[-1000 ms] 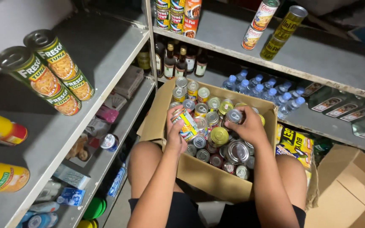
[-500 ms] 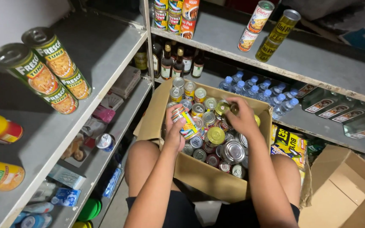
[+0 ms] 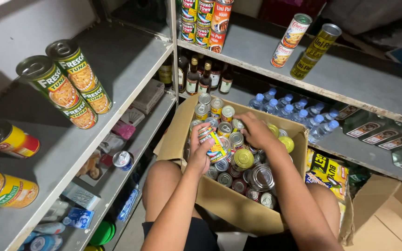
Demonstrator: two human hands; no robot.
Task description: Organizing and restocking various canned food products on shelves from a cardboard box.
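Left hand (image 3: 200, 155): wrapped around a colourful can (image 3: 213, 144), lifted just above the others
Right hand (image 3: 257, 132): fingers down among cans (image 3: 252, 172); grip hidden, cannot tell
Box (image 3: 238, 211): cardboard, beneath both hands; near wall perhaps on the lap

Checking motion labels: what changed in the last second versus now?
The right hand slid from the middle of the cans toward the box's far side. The left hand stays gripping the red-labelled can. Box on the lap, shelf cans unchanged.
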